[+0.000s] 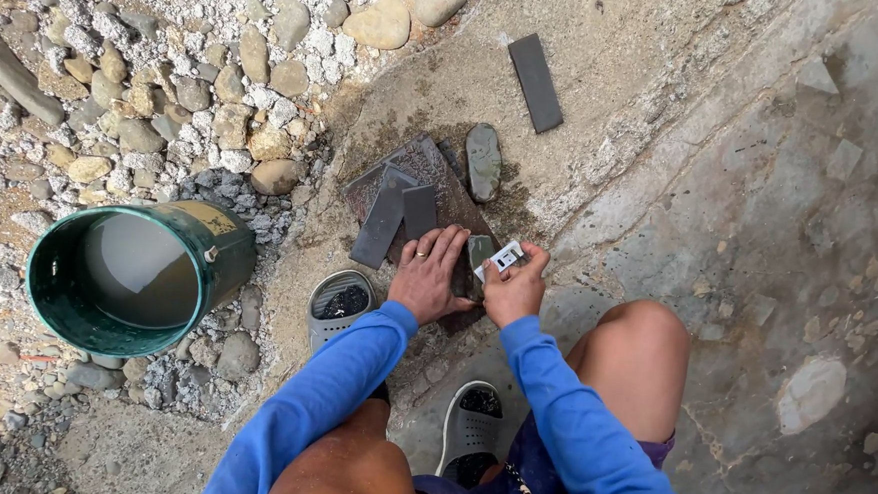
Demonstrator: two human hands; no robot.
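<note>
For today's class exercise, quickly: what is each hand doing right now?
Left hand: open, flat on the dark slab.
Right hand: closed, gripping a small white tool.

Frame centre: left hand (426,274) flat on dark flat stone slab (433,177); right hand (513,286) grips small white plastic tool (506,258). Green metal bucket (137,276) w/ water, lower left.
</note>
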